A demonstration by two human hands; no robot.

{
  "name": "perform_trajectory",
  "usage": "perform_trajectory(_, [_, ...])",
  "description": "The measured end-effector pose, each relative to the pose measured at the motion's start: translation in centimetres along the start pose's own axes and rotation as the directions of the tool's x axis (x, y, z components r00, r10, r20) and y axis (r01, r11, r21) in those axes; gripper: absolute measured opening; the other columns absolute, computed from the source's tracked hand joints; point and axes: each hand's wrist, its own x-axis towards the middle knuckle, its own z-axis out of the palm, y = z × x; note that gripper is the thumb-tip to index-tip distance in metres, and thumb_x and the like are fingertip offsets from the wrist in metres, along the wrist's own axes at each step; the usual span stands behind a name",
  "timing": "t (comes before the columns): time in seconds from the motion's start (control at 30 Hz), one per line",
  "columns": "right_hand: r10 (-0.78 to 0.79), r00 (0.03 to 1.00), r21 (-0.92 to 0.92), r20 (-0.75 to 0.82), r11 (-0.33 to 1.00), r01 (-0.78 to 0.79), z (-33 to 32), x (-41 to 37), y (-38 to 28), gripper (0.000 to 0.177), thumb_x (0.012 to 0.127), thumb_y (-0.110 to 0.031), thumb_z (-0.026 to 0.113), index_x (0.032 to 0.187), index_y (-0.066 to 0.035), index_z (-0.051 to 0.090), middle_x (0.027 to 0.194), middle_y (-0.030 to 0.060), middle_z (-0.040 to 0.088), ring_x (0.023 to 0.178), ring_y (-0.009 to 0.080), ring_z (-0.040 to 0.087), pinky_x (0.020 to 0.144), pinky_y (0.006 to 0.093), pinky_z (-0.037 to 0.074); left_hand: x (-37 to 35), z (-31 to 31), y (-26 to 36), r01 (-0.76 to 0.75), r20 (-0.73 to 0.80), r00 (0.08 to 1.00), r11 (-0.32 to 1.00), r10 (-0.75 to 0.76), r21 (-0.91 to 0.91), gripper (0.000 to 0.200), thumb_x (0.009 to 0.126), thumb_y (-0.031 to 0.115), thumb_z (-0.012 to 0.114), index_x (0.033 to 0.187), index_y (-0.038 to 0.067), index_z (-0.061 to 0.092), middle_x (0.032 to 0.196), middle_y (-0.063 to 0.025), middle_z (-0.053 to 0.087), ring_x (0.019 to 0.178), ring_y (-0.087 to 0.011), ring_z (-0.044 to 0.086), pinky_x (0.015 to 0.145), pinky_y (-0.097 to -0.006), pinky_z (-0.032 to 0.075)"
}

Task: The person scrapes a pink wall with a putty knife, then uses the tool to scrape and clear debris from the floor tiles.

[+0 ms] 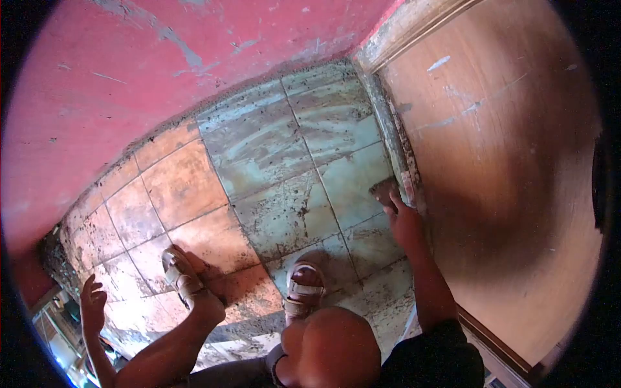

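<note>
Two sandals, left hand spread open, right hand on one dark lump, grip unclear, grimy tiled floor, pink wall, wooden door

Warm, uneven daylight; heavy fisheye bending with black corners; soft blur; dark shadow on the door.

Two hands, two sandals

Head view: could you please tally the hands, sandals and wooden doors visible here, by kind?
Hands: 2 (left hand, right hand)
Sandals: 2 (left sandal, right sandal)
Wooden door: 1
Total: 5
</note>
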Motion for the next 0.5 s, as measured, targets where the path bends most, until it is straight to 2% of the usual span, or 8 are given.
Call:
perform_trajectory(0.03, [-0.030, 0.998, -0.025, -0.051, 0.999, 0.029, 0.9, -0.1, 0.0, 0.051, 0.103, -0.040, 0.067, 0.150, -0.021, 0.061, 0.114, 0.0281, 0.072, 0.103, 0.0487, 0.070, 0.088, 0.0552, 0.056, -0.1, 0.3, -0.2, 0.034, 0.017, 0.999, 0.999, -0.034, 0.032, 0.064, 0.102, 0.024, 0.067, 0.159, 0.007, 0.044, 0.129, -0.0156, 0.062, 0.105, -0.0211, 0.061, 0.091, -0.0367, 0.053])
perform_trajectory(0.07, [-0.106, 0.980, -0.054, -0.169, 0.994, 0.099, 2.0, 1.9, -0.2, 0.051, 0.102, -0.039, 0.068, 0.149, -0.019, 0.062, 0.117, 0.0283, 0.072, 0.105, 0.0485, 0.070, 0.089, 0.0548, 0.056, 0.3, 0.8, -1.2, -0.031, 0.007, 0.999, 0.997, 0.031, 0.066, 0.064, 0.097, 0.007, 0.065, 0.158, 0.008, 0.046, 0.130, -0.0156, 0.064, 0.100, -0.0208, 0.065, 0.091, -0.0361, 0.056])
perform_trajectory(0.1, [-0.179, 0.942, -0.088, -0.285, 0.983, 0.160, 2.2, 4.0, -1.0, 0.050, 0.102, -0.038, 0.069, 0.148, -0.018, 0.063, 0.119, 0.0285, 0.071, 0.106, 0.0483, 0.070, 0.090, 0.0543, 0.056, 0.4, 1.0, -0.3, -0.018, 0.034, 0.999, 0.997, 0.016, 0.070, 0.064, 0.097, 0.008, 0.065, 0.158, 0.008, 0.046, 0.130, -0.0156, 0.065, 0.102, -0.0212, 0.065, 0.091, -0.0368, 0.056])
perform_trajectory(0.17, [-0.060, 0.988, 0.200, -0.141, 0.976, 0.087, 0.1, 10.6, -3.8, 0.049, 0.102, -0.038, 0.069, 0.144, -0.014, 0.065, 0.118, 0.0290, 0.071, 0.108, 0.0477, 0.070, 0.091, 0.0526, 0.057, 1.3, 1.7, 3.4, -0.008, 0.081, 0.997, 0.997, 0.002, 0.075, 0.064, 0.097, 0.009, 0.066, 0.157, 0.008, 0.047, 0.130, -0.0157, 0.065, 0.104, -0.0219, 0.066, 0.092, -0.0381, 0.057])
perform_trajectory(0.23, [-0.192, 0.961, 0.234, -0.202, 0.943, 0.237, -1.0, 16.9, -4.9, 0.051, 0.104, -0.044, 0.063, 0.145, -0.012, 0.063, 0.114, 0.0287, 0.073, 0.098, 0.0499, 0.071, 0.086, 0.0541, 0.057, 1.4, 1.4, 4.4, -0.083, 0.101, 0.992, 0.988, 0.070, 0.133, 0.063, 0.097, 0.013, 0.068, 0.157, 0.010, 0.047, 0.132, -0.0154, 0.065, 0.109, -0.0232, 0.065, 0.093, -0.0397, 0.056])
perform_trajectory(0.33, [-0.220, 0.928, 0.203, -0.300, 0.936, 0.287, -4.9, 16.6, -7.2, 0.050, 0.104, -0.043, 0.063, 0.143, -0.011, 0.065, 0.114, 0.0283, 0.073, 0.097, 0.0495, 0.071, 0.084, 0.0528, 0.058, 0.6, -0.3, 4.8, -0.217, 0.068, 0.976, 0.942, 0.206, 0.257, 0.063, 0.098, 0.015, 0.069, 0.157, 0.012, 0.048, 0.130, -0.0156, 0.065, 0.108, -0.0239, 0.064, 0.093, -0.0382, 0.055])
perform_trajectory(0.4, [-0.205, 0.946, 0.166, -0.252, 0.954, 0.251, -6.8, 10.5, -7.1, 0.054, 0.105, -0.044, 0.062, 0.149, -0.013, 0.060, 0.114, 0.0273, 0.073, 0.094, 0.0494, 0.072, 0.083, 0.0539, 0.057, -0.2, -0.9, 2.5, -0.144, -0.039, 0.988, 0.979, 0.151, 0.142, 0.064, 0.098, 0.015, 0.068, 0.158, 0.012, 0.048, 0.129, -0.0155, 0.065, 0.107, -0.0237, 0.064, 0.092, -0.0385, 0.055])
perform_trajectory(0.5, [-0.020, 0.992, 0.131, 0.126, 0.991, 0.003, -5.2, 0.3, -6.2, 0.059, 0.105, -0.042, 0.062, 0.158, -0.019, 0.050, 0.104, 0.0285, 0.074, 0.090, 0.0490, 0.072, 0.078, 0.0575, 0.057, -0.8, -0.8, 0.5, -0.017, -0.055, 0.998, 0.999, 0.019, 0.034, 0.065, 0.096, 0.011, 0.067, 0.158, 0.009, 0.046, 0.128, -0.0156, 0.064, 0.104, -0.0234, 0.065, 0.091, -0.0398, 0.056])
